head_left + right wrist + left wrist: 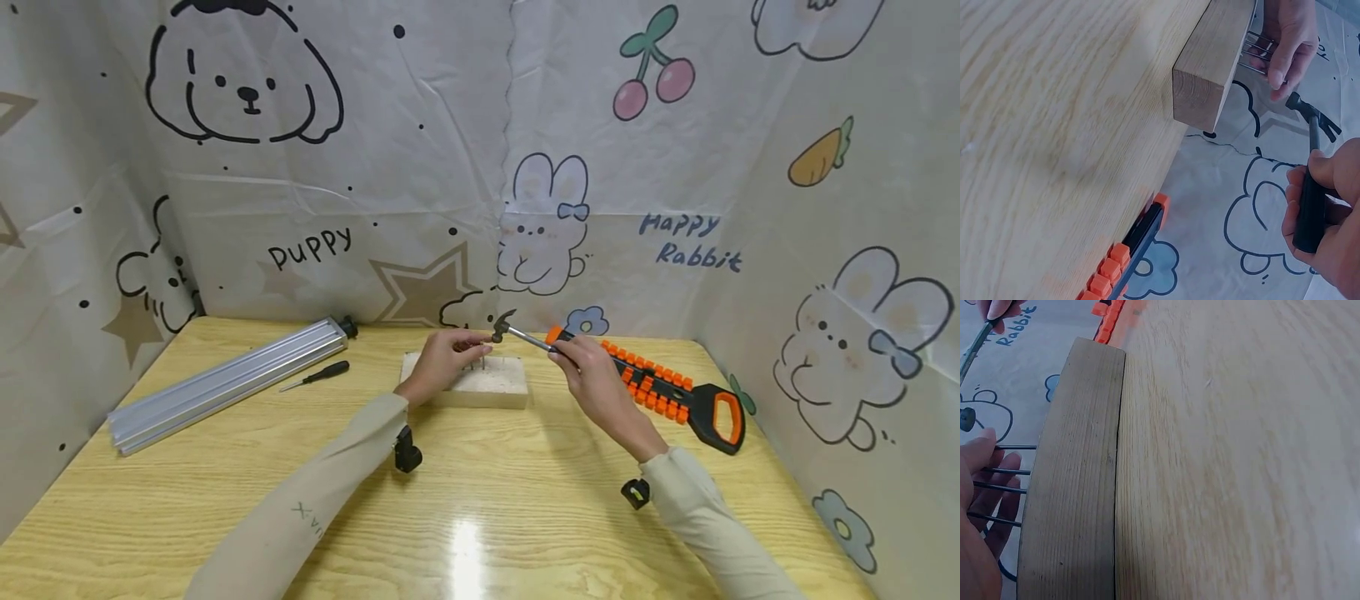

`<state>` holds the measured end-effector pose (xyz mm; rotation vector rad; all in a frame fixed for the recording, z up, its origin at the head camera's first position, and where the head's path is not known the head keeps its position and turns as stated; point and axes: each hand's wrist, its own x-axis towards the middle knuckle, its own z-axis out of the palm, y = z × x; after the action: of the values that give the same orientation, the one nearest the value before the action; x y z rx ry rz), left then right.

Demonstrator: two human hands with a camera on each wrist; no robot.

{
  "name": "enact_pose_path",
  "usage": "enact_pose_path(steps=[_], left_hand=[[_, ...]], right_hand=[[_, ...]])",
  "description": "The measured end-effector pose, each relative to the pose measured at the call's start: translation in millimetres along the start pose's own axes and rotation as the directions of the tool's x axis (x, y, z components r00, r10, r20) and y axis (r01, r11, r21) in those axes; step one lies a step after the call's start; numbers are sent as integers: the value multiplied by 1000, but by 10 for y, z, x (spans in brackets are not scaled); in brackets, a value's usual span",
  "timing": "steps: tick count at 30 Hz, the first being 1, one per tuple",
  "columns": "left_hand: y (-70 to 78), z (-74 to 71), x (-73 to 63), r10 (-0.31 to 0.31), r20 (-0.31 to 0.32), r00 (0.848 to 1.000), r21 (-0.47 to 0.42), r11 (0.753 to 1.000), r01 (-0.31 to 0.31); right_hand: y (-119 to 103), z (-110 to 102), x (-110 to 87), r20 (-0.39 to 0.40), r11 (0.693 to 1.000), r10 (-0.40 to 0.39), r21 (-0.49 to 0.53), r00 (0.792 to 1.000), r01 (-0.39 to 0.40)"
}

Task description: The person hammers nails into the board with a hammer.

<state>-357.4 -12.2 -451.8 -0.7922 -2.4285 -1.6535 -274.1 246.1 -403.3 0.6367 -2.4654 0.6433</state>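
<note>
A wooden block [487,388] lies on the table with several nails [1007,487] standing in its top face. My left hand [441,362] is over the block and pinches the nail nearest the block's right end [1017,447] close to its head, other fingers behind the row. My right hand [597,385] grips a small claw hammer [531,338] by its black handle [1311,215]. The hammer's head [1305,107] is raised just beyond the left fingertips, above the nails.
Silver metal profile [225,385] lies at the back left, with a black-handled screwdriver [322,374] beside it. An orange and black tool rack [660,385] lies at the right, beyond my right hand. Printed cloth [420,167] walls in the table's back and sides.
</note>
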Motion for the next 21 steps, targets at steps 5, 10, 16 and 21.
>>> enact_pose_path(steps=[5, 10, 16, 21], left_hand=[[-1, 29, -3, -33, -30, 999, -109, 994, 29], [-21, 61, -11, -39, -34, 999, -217, 976, 31], [-12, 73, -27, -15, -24, 1000, -257, 966, 9], [-23, 72, -25, -38, -29, 999, -268, 963, 29]], right_hand=[[-15, 10, 8, -10, 1000, -10, -7, 1000, 10], [-16, 25, 6, -16, 1000, -17, -7, 1000, 17], [-9, 32, 6, -21, 1000, -19, -4, 1000, 19], [-13, 27, 18, -32, 999, -32, 7, 999, 32]])
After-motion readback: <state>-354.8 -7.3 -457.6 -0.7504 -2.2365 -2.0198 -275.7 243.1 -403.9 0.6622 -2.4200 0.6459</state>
